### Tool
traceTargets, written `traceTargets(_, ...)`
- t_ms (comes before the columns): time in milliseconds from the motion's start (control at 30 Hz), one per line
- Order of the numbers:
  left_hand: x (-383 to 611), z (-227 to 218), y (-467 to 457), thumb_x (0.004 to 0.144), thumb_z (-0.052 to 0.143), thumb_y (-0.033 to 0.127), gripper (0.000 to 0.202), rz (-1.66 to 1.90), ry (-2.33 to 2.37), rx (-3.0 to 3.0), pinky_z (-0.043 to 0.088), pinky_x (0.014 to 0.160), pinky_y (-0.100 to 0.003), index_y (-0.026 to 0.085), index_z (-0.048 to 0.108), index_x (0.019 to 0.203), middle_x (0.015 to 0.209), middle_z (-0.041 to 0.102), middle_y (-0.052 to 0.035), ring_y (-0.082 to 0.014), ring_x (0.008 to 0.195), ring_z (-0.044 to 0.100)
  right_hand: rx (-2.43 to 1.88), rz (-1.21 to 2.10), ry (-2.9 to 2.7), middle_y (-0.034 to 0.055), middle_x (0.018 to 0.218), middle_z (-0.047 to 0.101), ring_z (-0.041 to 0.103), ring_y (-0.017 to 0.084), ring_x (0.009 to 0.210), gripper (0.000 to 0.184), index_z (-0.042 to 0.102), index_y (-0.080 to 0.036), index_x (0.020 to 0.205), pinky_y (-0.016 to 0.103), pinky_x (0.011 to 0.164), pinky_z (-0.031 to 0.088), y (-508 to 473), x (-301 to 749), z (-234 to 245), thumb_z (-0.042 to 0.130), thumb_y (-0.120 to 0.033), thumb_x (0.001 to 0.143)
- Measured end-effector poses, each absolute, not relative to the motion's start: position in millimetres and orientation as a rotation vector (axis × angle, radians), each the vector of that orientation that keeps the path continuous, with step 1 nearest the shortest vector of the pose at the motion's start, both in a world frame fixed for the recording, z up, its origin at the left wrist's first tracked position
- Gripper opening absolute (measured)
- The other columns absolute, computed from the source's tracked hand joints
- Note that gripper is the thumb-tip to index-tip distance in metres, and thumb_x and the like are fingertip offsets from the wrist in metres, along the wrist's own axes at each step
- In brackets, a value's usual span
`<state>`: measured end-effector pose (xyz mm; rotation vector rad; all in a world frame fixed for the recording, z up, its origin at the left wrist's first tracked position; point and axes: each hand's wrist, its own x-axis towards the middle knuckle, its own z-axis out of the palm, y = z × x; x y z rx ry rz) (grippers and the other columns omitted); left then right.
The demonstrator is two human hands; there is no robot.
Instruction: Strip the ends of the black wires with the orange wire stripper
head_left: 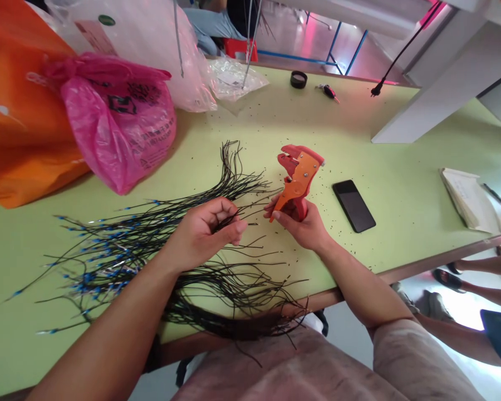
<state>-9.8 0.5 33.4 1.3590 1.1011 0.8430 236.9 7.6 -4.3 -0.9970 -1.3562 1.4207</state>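
Left hand (204, 234) has its fingers curled tight, pinching a few black wires (227, 221), and right hand (300, 225) is wrapped round an orange wire stripper (300, 172) just beside it, above the green table (384, 145) with a big wire pile (108, 256) underneath.

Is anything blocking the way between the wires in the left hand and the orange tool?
Nothing visible does: the black wires pinched in the left hand point straight toward the orange wire stripper gripped in the right hand.
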Motion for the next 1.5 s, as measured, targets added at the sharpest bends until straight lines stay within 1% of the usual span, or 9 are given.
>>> traceTargets(233, 12, 42, 1, 0.08, 0.086, 0.047, 0.039, 0.821, 1.175, 1.472, 0.059, 0.068, -0.028, 0.02, 0.074, 0.104, 0.09, 0.081, -0.005, -0.019, 0.076, 0.073, -0.865, 1.444, -1.408, 0.0091, 0.109, 0.079, 0.079, 0.026, 0.1, 0.041, 0.07, -0.024, 0.114, 0.044, 0.092, 0.066, -2, 234, 9, 0.084, -0.057, 0.094)
traceTargets(367, 13, 40, 4, 0.086, 0.08, 0.043, 0.026, 0.943, 1.21, 1.504, 0.05, 0.063, -0.025, 0.018, 0.079, 0.095, 0.075, 0.074, -0.0017, -0.014, 0.066, 0.063, -0.856, 1.46, -1.448, 0.0104, 0.115, 0.078, 0.079, 0.026, 0.102, 0.04, 0.07, -0.023, 0.115, 0.044, 0.092, 0.065, -3, 240, 17, 0.084, -0.055, 0.095)
traceTargets(600, 1, 35, 8, 0.073, 0.089, 0.043, 0.031, 1.085, 1.298, 1.17, 0.025, 0.047, -0.021, 0.018, 0.075, 0.085, 0.055, 0.051, 0.0066, -0.0076, 0.048, 0.035, -1.016, 1.418, -1.608, 0.0094, 0.108, 0.077, 0.073, 0.023, 0.096, 0.033, 0.068, -0.021, 0.118, 0.041, 0.085, 0.062, 5, 258, 19, 0.08, -0.044, 0.098)
traceTargets(767, -5, 30, 4, 0.086, 0.083, 0.051, 0.033, 1.071, 1.259, 1.171, 0.02, 0.047, -0.023, 0.018, 0.074, 0.087, 0.053, 0.042, 0.0074, -0.0083, 0.048, 0.03, -1.075, 1.375, -1.76, 0.0087, 0.107, 0.077, 0.072, 0.025, 0.103, 0.021, 0.069, -0.02, 0.102, 0.041, 0.088, 0.058, 6, 254, 13, 0.078, -0.037, 0.095)
traceTargets(1000, 0, 30, 1, 0.086, 0.083, 0.061, 0.045, 1.002, 1.17, 1.166, 0.034, 0.049, -0.022, 0.017, 0.075, 0.091, 0.064, 0.058, 0.0014, -0.0104, 0.054, 0.047, -1.059, 1.361, -1.79, 0.0077, 0.104, 0.077, 0.072, 0.024, 0.102, 0.019, 0.069, -0.021, 0.105, 0.042, 0.091, 0.06, 6, 252, 11, 0.077, -0.037, 0.097)
traceTargets(1133, 5, 36, -2, 0.086, 0.082, 0.053, 0.04, 0.982, 1.148, 1.195, 0.045, 0.053, -0.024, 0.017, 0.074, 0.102, 0.078, 0.07, -0.0029, -0.012, 0.059, 0.057, -1.106, 1.272, -1.777, 0.0087, 0.11, 0.076, 0.072, 0.023, 0.098, 0.034, 0.066, -0.021, 0.126, 0.039, 0.083, 0.062, 3, 251, 11, 0.076, -0.032, 0.096)
traceTargets(1267, 9, 40, -4, 0.083, 0.084, 0.041, 0.029, 0.946, 1.142, 1.308, 0.05, 0.059, -0.026, 0.019, 0.076, 0.099, 0.079, 0.071, -0.0017, -0.0147, 0.065, 0.061, -1.091, 0.931, -1.851, 0.0113, 0.119, 0.072, 0.072, 0.025, 0.103, 0.04, 0.064, -0.023, 0.131, 0.04, 0.082, 0.063, 0, 246, 10, 0.073, -0.024, 0.092)
traceTargets(1367, 13, 39, -2, 0.08, 0.083, 0.045, 0.028, 0.972, 1.077, 1.234, 0.056, 0.068, -0.031, 0.02, 0.075, 0.089, 0.083, 0.075, -0.005, -0.0198, 0.074, 0.067, -0.98, 0.549, -1.958, 0.0126, 0.117, 0.07, 0.069, 0.027, 0.106, 0.04, 0.064, -0.022, 0.13, 0.045, 0.087, 0.062, 0, 244, 9, 0.072, -0.023, 0.091)
traceTargets(1500, 17, 41, 1, 0.077, 0.082, 0.046, 0.031, 0.952, 1.083, 1.043, 0.062, 0.073, -0.037, 0.02, 0.075, 0.092, 0.093, 0.079, -0.0108, -0.0271, 0.084, 0.074, -0.986, 0.254, -2.018, 0.0131, 0.114, 0.068, 0.066, 0.029, 0.103, 0.037, 0.064, -0.023, 0.13, 0.047, 0.086, 0.06, -1, 243, 9, 0.071, -0.028, 0.095)
